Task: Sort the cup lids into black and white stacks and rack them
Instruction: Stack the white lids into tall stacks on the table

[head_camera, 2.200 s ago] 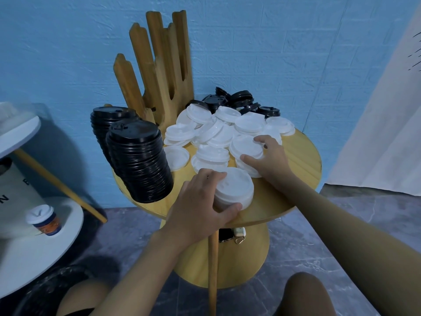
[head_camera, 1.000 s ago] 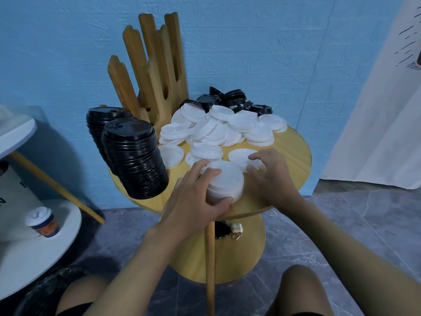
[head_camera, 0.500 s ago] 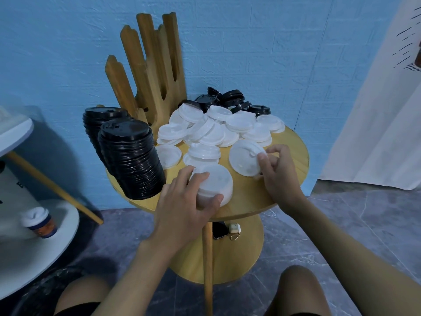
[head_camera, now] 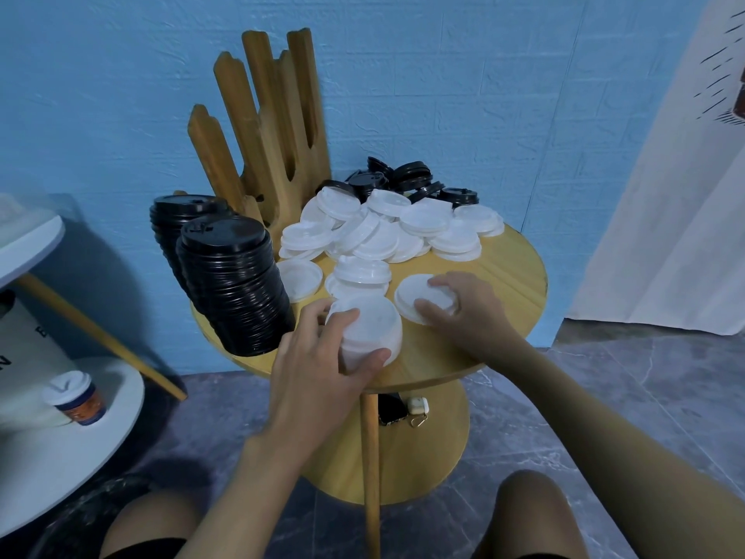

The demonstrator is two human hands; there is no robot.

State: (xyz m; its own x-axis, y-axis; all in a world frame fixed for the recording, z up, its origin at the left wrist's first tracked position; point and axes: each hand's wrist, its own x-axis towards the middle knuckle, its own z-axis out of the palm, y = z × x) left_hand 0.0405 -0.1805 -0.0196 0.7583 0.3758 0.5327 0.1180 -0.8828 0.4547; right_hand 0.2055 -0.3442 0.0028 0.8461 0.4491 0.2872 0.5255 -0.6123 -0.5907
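On the round wooden table [head_camera: 512, 276] my left hand [head_camera: 322, 357] grips a short stack of white lids [head_camera: 373, 324] near the front edge. Just to its right, my right hand [head_camera: 463, 308] pinches a single white lid [head_camera: 415, 296] that lies flat on the tabletop. Behind them spreads a loose pile of white lids [head_camera: 387, 232], with loose black lids [head_camera: 407, 177] at the back by the wall. Two tall leaning stacks of black lids [head_camera: 234, 284] rest at the left, against the wooden rack [head_camera: 274, 127].
A blue wall stands right behind the table. A white side table [head_camera: 48, 445] with a lidded paper cup [head_camera: 74, 397] sits at the left. A phone and an earbud case [head_camera: 417, 405] lie on the lower shelf. My knees are below the table edge.
My right hand had the white lid lifted and tilted half a second ago; the lid now lies flat on the table beside the stack. My left hand stays on the white stack.
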